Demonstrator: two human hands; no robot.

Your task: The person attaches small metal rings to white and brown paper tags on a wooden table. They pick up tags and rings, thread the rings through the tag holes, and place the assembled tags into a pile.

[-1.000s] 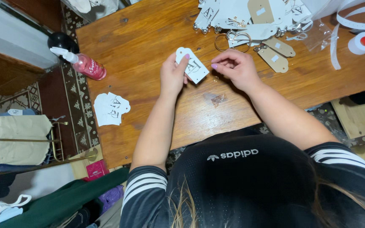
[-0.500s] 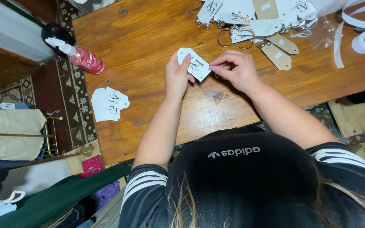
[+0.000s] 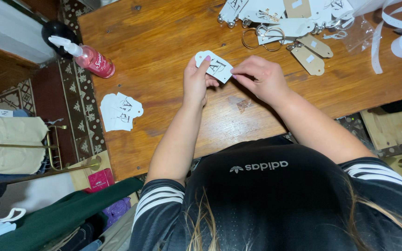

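Left hand and right hand pinch a white printed paper tag, long axis slanting from the pink spray bottle side down-right.

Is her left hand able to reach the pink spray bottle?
Probably yes. The bottle lies on its side on the bare table, nothing between, but the left hand holds a white tag right now.

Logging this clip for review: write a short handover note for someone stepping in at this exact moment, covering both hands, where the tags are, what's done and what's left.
Left hand holds the white printed paper tag above the wooden table. Right hand pinches the tag's lower right edge with its fingers.
A small stack of similar white tags lies to the left, seemingly finished.
A heap of white and tan tags with metal rings lies at the far edge, probably left to handle.
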